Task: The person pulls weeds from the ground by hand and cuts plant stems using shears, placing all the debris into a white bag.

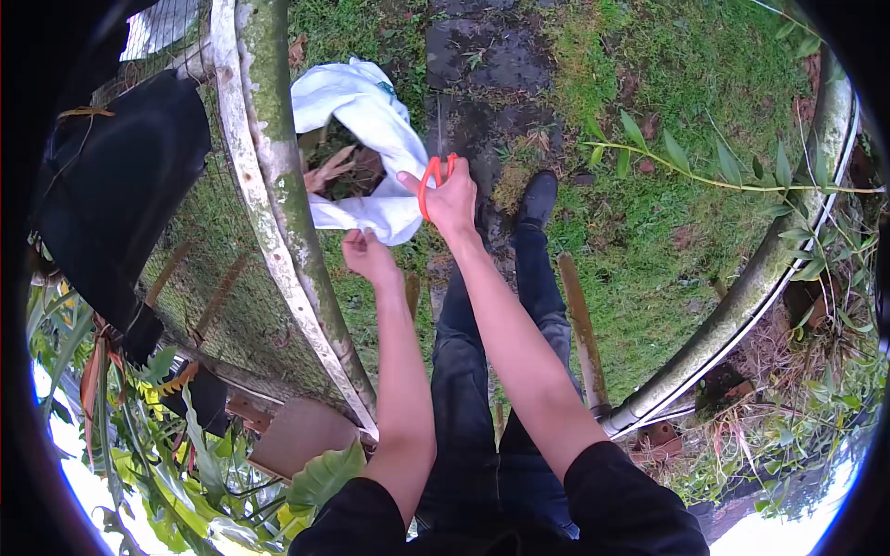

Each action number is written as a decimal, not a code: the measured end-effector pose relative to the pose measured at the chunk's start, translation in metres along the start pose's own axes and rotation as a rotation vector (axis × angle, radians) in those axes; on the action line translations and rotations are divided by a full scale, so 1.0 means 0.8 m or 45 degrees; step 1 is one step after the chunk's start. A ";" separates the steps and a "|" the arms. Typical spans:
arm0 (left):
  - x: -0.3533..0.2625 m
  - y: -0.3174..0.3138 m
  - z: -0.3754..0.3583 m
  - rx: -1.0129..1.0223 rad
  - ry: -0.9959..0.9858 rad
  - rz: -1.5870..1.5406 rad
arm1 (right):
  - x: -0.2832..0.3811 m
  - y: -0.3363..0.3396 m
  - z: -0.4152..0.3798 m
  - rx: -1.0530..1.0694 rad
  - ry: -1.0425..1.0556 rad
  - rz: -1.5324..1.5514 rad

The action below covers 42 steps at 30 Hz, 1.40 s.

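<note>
A white sack (394, 139) stands with its mouth open, its rim rolled outward, and dry brown plant matter (331, 170) shows inside. My left hand (372, 254) pinches the near edge of the sack's rim. Red-handled scissors (427, 190) are in my right hand (451, 199), which rests against the right side of the rim. The scissor blades cannot be made out.
Mossy curved poles stand at left (278, 185) and right (742, 306). Netting and a black sheet (130, 176) hang at left. A leafy vine (686, 170) reaches in from the right. Dark paving (487, 56) runs through grass.
</note>
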<state>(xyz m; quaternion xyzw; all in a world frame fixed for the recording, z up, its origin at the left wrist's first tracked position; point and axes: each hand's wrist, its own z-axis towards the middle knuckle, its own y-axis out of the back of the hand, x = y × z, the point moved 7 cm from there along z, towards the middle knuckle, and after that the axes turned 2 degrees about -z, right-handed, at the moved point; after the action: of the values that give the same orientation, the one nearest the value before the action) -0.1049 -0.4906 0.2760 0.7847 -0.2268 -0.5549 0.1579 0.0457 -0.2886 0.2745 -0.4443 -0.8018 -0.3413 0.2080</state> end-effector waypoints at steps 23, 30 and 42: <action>-0.029 -0.070 0.070 0.136 -0.119 -0.310 | -0.042 0.048 0.150 -0.078 0.037 -0.323; -0.189 -0.131 0.102 0.194 -0.171 -0.827 | 0.085 -0.042 0.198 0.027 0.347 0.113; -0.214 -0.154 0.135 0.035 -0.641 0.106 | 0.215 -0.068 0.247 0.424 0.502 1.069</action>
<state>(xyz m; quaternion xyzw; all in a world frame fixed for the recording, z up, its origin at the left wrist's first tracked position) -0.2324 -0.2947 0.3155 0.6138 -0.2986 -0.7227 0.1085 -0.0961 -0.0664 0.2298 -0.6168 -0.5425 -0.1726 0.5435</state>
